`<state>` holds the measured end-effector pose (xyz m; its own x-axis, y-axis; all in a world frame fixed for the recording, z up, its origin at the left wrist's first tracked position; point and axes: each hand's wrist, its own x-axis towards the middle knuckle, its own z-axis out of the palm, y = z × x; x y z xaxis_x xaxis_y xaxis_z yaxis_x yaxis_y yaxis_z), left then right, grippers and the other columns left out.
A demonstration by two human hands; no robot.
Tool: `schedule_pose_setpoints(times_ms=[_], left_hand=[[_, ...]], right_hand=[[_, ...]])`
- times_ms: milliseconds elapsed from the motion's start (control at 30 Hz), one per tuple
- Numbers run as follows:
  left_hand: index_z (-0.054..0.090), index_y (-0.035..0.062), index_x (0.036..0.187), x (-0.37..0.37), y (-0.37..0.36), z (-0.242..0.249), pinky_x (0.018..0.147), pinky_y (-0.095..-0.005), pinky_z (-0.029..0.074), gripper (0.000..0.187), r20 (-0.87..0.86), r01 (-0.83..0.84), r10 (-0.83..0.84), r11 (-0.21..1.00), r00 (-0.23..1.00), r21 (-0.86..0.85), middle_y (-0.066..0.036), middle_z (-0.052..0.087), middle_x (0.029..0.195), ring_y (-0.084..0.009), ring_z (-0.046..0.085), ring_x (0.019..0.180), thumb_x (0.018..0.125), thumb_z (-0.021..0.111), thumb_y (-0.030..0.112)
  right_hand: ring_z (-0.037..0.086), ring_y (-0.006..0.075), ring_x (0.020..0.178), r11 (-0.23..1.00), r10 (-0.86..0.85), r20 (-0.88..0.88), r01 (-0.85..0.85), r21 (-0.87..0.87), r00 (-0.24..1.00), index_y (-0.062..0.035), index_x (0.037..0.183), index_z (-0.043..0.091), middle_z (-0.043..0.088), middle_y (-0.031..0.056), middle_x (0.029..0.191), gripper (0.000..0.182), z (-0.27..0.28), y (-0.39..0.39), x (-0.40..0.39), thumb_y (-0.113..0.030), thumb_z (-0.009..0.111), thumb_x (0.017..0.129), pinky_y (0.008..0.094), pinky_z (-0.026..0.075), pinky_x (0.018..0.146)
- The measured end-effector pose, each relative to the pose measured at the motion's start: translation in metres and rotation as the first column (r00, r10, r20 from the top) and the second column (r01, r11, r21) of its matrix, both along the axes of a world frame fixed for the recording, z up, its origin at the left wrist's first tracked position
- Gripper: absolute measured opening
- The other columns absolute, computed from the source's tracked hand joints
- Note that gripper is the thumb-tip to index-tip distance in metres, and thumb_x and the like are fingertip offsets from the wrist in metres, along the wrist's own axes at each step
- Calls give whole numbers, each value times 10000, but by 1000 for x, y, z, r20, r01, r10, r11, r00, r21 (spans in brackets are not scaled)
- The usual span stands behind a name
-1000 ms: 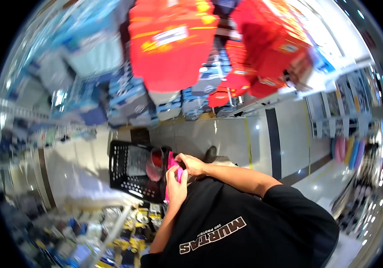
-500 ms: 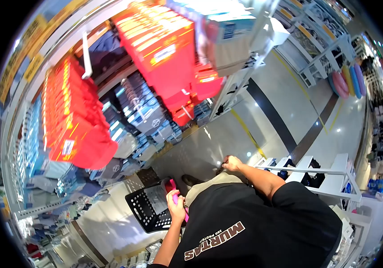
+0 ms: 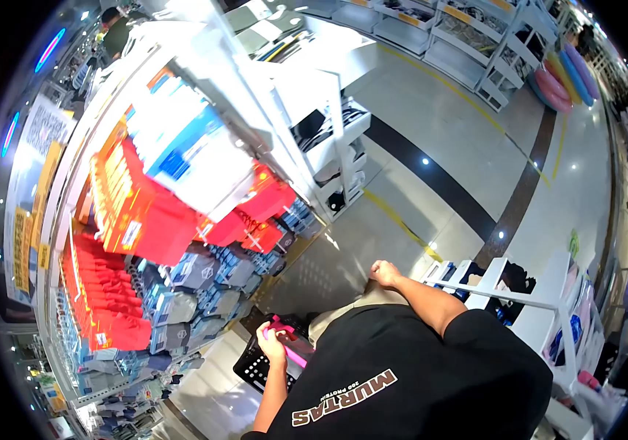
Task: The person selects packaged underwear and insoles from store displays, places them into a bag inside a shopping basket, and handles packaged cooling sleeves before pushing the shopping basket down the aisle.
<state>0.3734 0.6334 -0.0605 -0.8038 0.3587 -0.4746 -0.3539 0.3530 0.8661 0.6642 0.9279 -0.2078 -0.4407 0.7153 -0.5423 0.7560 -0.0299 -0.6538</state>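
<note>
My left hand (image 3: pixel 273 345) is closed around the pink handle (image 3: pixel 294 355) of a black shopping basket (image 3: pixel 252 364), which hangs at my left side. The basket's perforated wall shows, but most of its inside is hidden by my arm and shirt. My right hand (image 3: pixel 384 273) is held in front of my waist with its fingers curled in, and nothing shows in it. It is nearest to the white shelf unit on the right.
On the left, a rack holds rows of packaged red garments (image 3: pixel 154 227) and grey-blue packs (image 3: pixel 195 271). A white shelf unit (image 3: pixel 548 297) stands close at my right. Tiled floor (image 3: pixel 431 191) stretches ahead, with colourful swim rings (image 3: pixel 564 77) farther off.
My view has swung, so the red garments appear lower and further left and more of the aisle ahead shows. The basket has shifted behind my left arm; both hands stay closed.
</note>
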Motion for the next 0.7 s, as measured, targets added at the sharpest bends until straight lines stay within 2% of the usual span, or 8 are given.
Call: schedule_pose_setpoints(times_ms=[300,367,433,467,533,567,667,700], left_hand=[[545,21,1127,9,65,-33,624,-293,490,251,-60,31,-36,996,998,-81,-94,622,841,-173,594,669,880,536,63],[521,27,1148,3,65,-80,530,-306,510,272,-465,-61,-92,951,880,-304,-95,601,797,-180,612,625,891,543,112],[534,3,1134,14,82,-80,698,-365,504,304,-440,-122,-88,897,894,-426,-156,617,905,-274,592,746,863,597,124],[520,-3,1135,22,95,-83,593,-372,518,306,-334,-163,75,956,940,-244,-164,629,808,-281,608,639,889,588,166],[531,-13,1086,60,163,-3,436,-384,492,266,16,-223,241,917,970,-330,-137,613,661,-264,582,469,917,543,192],[576,-1,895,55,164,-18,324,-388,432,252,184,-137,160,982,970,-129,-112,577,547,-242,515,339,924,535,246],[571,38,705,46,202,-48,345,-375,436,328,157,-121,180,938,971,-326,-116,586,555,-225,531,363,911,567,294],[601,21,848,38,207,-80,390,-400,470,272,101,-165,215,916,971,-365,-103,562,561,-242,560,426,884,596,290]], right_hand=[[655,310,1055,976,-103,223,141,-164,969,-103,1003,694,712,126,1040,309,-27,54,107,-309,761,781,413,506,921],[676,257,904,973,-145,139,167,-157,980,-68,961,677,720,104,934,288,-39,52,106,-271,775,782,374,519,846],[692,230,820,966,-173,111,190,-174,979,-51,993,670,730,93,889,294,-46,50,102,-249,768,799,347,527,807],[695,233,848,972,-152,114,169,-163,982,-49,1029,669,732,99,909,320,-45,51,101,-261,760,807,350,532,803],[697,232,873,981,-123,104,137,-140,987,-47,1023,677,732,110,929,314,-27,63,99,-265,754,810,350,534,804],[695,228,870,981,-138,95,150,-127,986,-47,1014,680,730,108,925,309,-20,73,105,-262,757,806,348,535,803],[687,233,899,963,-217,83,227,-145,973,-59,999,688,725,114,945,311,-16,109,125,-275,765,789,351,530,826],[684,247,936,943,-262,93,275,-186,961,-70,1001,693,724,125,973,324,-24,121,138,-295,767,781,357,525,853]])
